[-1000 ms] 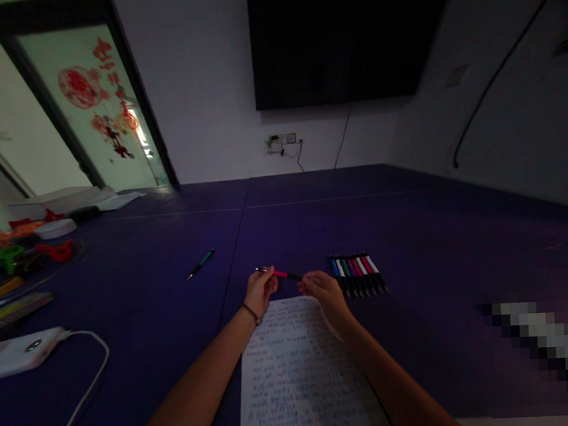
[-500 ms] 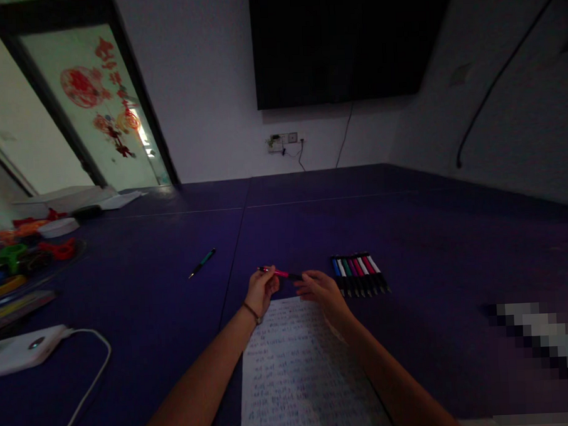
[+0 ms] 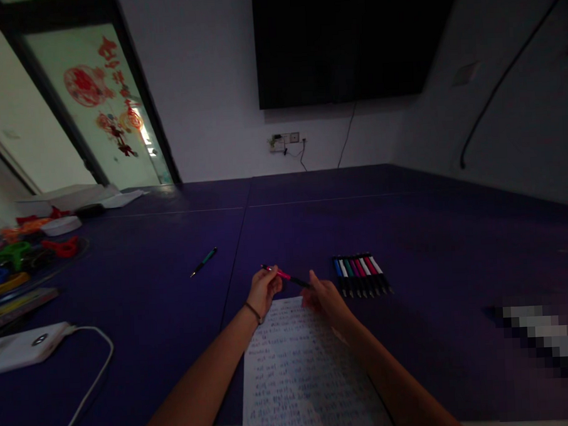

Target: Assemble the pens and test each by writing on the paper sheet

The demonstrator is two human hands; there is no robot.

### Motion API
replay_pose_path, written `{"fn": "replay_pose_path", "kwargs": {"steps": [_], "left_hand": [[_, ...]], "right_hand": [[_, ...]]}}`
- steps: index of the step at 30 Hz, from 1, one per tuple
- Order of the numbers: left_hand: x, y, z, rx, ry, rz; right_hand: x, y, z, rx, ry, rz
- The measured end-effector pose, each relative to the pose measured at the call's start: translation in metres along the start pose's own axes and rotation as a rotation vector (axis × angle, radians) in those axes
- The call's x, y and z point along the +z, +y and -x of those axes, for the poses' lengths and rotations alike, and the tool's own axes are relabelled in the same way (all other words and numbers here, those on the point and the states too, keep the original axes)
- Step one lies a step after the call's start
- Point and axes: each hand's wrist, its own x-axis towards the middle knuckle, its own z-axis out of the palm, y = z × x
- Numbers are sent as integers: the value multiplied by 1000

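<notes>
The white sheet of paper covered in handwritten lines [image 3: 300,369] is lying nearest the viewer on the dark blue table [image 3: 407,233], with both forearms reaching over it. Just beyond its top edge, the left hand [image 3: 263,290], wearing a thin wrist band, is curling its fingers closed around the pink end of a slim pink-and-black pen [image 3: 287,276]. The right hand [image 3: 326,299] is pinching the pen's black end between thumb and fingertips, its other fingers folded in narrow. The pen is hanging in the air between the two hands, just above the paper's top edge, running nearly level with its pink end slightly farther away. To the right of the right hand, near but apart, a row of ball pens with coloured barrels and black tips [image 3: 361,274] is lying side by side on the table. Farther left, well apart, a single green-and-black pen [image 3: 203,262] is lying alone. At the left edge, a flat white device with a white cable [image 3: 21,347] and a heap of coloured plastic pieces [image 3: 13,256] are resting. On the far wall, a large black screen [image 3: 347,40] is hanging above a white wall socket [image 3: 285,139].
</notes>
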Motion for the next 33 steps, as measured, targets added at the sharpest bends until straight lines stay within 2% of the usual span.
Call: {"fn": "replay_pose_path", "kwargs": {"steps": [6,11,13,17,24,27,30,33], "left_hand": [[1,-1,0,20,32,-2],[1,-1,1,17,46,-1],[1,-1,2,11,31,14],[2,0,3,-20,-4,25],[2,-1,2,23,47,6],[1,-2,0,37,36,-25],[0,-2,-1,45,14,-58],[0,-2,-1,82,64,-72]], "right_hand": [[-1,3,-1,-137,-22,5],[-2,3,-1,-206,79,-8],[-1,2,0,-175,70,-4],[0,-1,1,-13,-40,5],[0,0,0,-168,6,-13],[1,0,1,-91,-11,-35],[2,0,2,1,-85,-68],[1,2,1,-64,-114,-24]]}}
